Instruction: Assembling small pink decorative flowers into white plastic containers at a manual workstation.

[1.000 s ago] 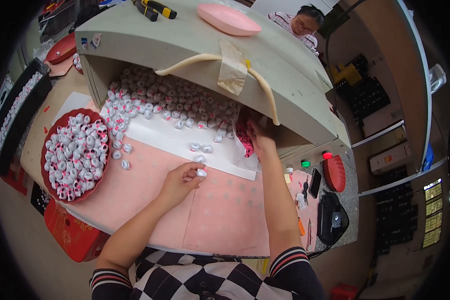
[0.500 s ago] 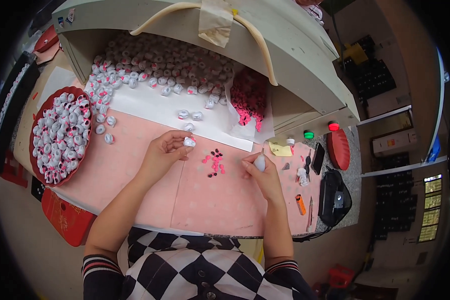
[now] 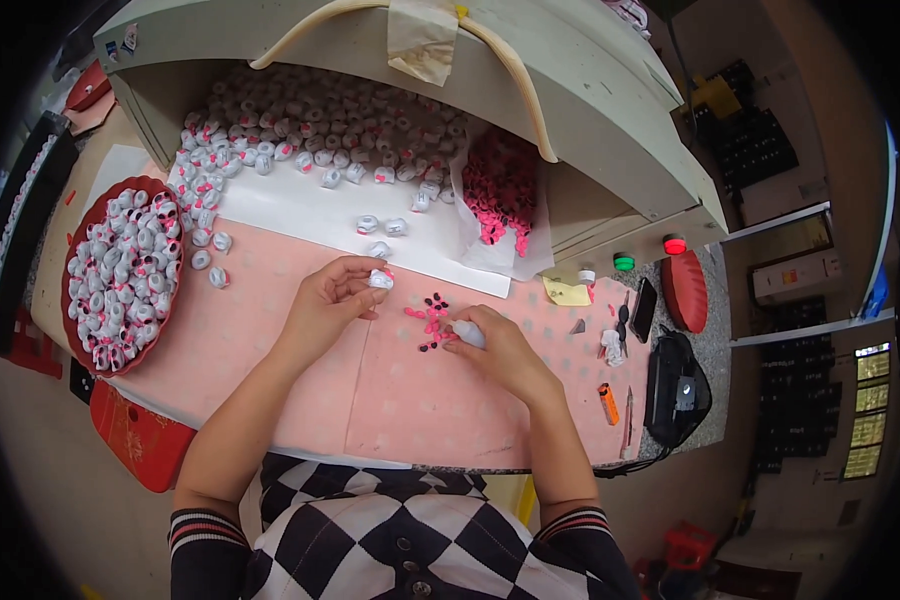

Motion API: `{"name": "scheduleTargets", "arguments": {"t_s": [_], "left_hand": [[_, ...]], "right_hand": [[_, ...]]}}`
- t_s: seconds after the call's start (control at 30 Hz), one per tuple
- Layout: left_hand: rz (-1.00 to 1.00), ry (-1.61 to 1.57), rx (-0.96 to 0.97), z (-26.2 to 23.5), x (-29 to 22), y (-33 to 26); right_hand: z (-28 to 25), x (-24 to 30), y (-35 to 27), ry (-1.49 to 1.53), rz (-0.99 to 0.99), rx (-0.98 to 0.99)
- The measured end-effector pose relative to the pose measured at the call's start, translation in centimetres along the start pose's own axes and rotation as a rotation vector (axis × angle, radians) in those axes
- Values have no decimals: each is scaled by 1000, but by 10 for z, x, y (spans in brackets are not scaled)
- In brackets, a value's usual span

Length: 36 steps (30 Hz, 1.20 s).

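Left hand: grip pinching white bead-like piece
Right hand: grip pinching squeeze bottle
Pink pieces: bottle's nine o'clock; apparent reaching step, needing steady aim

On the right of the table I see an orange lighter, with a black pouch farther right. Beyond them I make out a dark phone just left of a red scalloped dish. Green and red buttons sit on the far hood, where a cream tube arches under tape. Near left, I spot a red stool.
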State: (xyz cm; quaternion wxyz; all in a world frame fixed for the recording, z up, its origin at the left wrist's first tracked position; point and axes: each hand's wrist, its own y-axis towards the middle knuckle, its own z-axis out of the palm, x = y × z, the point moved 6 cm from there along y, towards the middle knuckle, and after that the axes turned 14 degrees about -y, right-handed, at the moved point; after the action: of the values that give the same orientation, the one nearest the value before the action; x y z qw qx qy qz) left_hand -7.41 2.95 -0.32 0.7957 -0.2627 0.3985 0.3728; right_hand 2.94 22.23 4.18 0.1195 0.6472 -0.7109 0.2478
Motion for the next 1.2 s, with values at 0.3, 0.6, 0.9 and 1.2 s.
{"name": "scheduleTargets", "arguments": {"t_s": [0.3, 0.6, 0.9, 1.2], "left_hand": [[-15, -24, 142, 14, 3, -6], [-21, 109, 184, 23, 15, -10], [34, 186, 221, 31, 15, -8], [107, 244, 276, 38, 9, -11]], "right_hand": [[3, -7, -4, 89, 0, -84], [17, 12, 6, 922, 48, -43], [34, 11, 9, 997, 59, 11], [42, 6, 11, 1050, 141, 67]]}}
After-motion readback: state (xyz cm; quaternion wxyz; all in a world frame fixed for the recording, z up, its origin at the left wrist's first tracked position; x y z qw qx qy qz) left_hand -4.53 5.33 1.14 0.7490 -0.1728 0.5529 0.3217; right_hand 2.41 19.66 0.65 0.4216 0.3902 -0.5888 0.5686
